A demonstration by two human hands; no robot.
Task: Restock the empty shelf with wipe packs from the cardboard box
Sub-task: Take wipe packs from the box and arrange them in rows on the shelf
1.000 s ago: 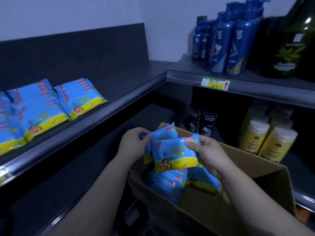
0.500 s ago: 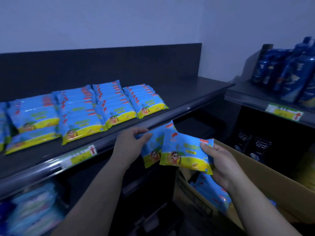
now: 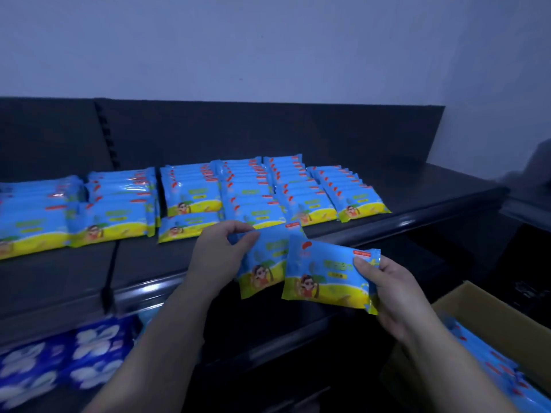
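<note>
So that two go up at once, hands: left hand (image 3: 217,260) pinches one wipe pack (image 3: 265,263), right hand (image 3: 390,293) grips a second pack (image 3: 325,275), near the shelf (image 3: 432,186) edge.
Rows of packs (image 3: 253,192): flat, faces up to be seen; room at the right.
Cardboard box (image 3: 483,305): low right, holds more.

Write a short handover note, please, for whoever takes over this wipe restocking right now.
The left hand grips one wipe pack by its upper left corner; right hand grips a second pack by its right end, overlapping the first.
Both are held in front of the shelf edge, not yet set down.
Done: rows of packs cover the shelf's left and middle.
Left: the shelf's right end is bare; spare packs lie in the cardboard box at lower right. Probably place these two, then fetch more.
</note>
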